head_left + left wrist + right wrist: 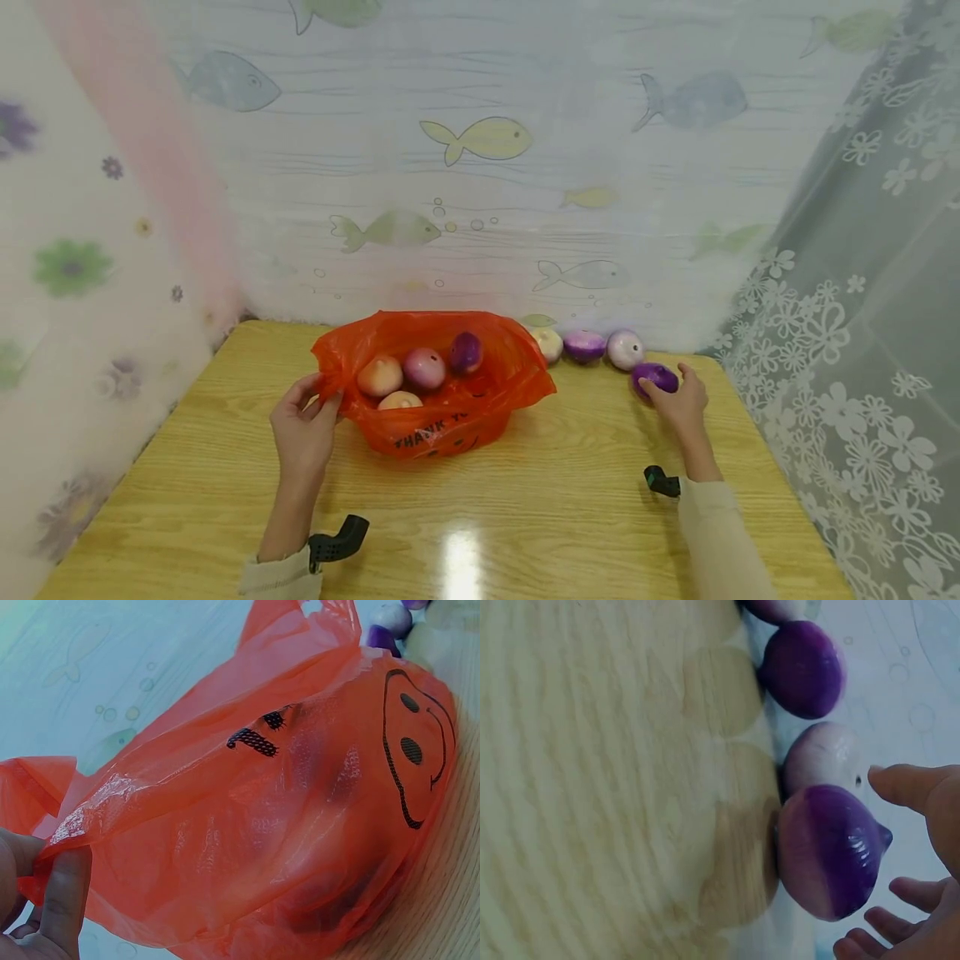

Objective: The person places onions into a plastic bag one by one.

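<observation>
My left hand [303, 433] pinches the left edge of an open red plastic bag [495, 425] printed with "THANK" and a smiley face. In the left wrist view, thumb and fingers [66, 889] grip the bag's thin film. Several onions lie inside, among them an orange one [379, 377], a pinkish one [424, 369] and a purple one [466, 353]. My right hand [684, 410] is at a dark purple onion [660, 377] on the table, thumb and fingers spread around it. From the right wrist, a gap shows between the thumb [907, 786] and this onion [829, 851].
Along the table's back edge sit a pale onion [549, 345], a purple-and-white onion [583, 346] and a whitish-purple onion [625, 349], the last close to the dark purple one. Behind stands a fish-patterned curtain [480, 217]. The wooden table [555, 492] extends toward me.
</observation>
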`<state>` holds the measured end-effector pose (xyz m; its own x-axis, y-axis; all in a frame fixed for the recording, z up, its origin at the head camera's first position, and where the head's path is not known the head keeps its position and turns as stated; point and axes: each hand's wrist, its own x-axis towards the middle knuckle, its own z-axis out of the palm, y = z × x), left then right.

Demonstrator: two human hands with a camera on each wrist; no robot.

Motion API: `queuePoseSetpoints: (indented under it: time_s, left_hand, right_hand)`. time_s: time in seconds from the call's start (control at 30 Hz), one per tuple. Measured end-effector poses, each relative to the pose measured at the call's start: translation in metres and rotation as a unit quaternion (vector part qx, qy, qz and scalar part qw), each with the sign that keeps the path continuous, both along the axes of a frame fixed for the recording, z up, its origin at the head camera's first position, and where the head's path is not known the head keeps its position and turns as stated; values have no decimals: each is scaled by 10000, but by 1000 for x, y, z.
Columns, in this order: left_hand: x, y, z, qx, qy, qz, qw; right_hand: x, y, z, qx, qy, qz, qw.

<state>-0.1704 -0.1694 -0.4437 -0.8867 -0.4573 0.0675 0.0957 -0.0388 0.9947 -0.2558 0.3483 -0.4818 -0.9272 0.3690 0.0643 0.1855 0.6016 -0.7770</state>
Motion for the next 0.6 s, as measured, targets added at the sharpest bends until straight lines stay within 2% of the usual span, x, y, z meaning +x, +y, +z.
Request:
queuePoseSetpoints:
  time_s: [0.17, 0.27, 0.47, 0.6]
  left_hand:
    - [-1, 0, 0, 14, -11, 7, 10000]
    - [-1, 0, 1, 49, -11, 2, 10000]
    - [-1, -1, 0, -29, -91, 3, 10000]
    - [0, -1, -1, -40, -64, -7, 10000]
  right_hand:
    - [-7, 7, 5, -9, -353, 107, 9993]
    - [-7, 9, 6, -229, -431, 168, 9987]
    - [-4, 12, -1, -614, -265, -43, 9978]
    - [-3, 13, -4, -643, -91, -121, 9978]
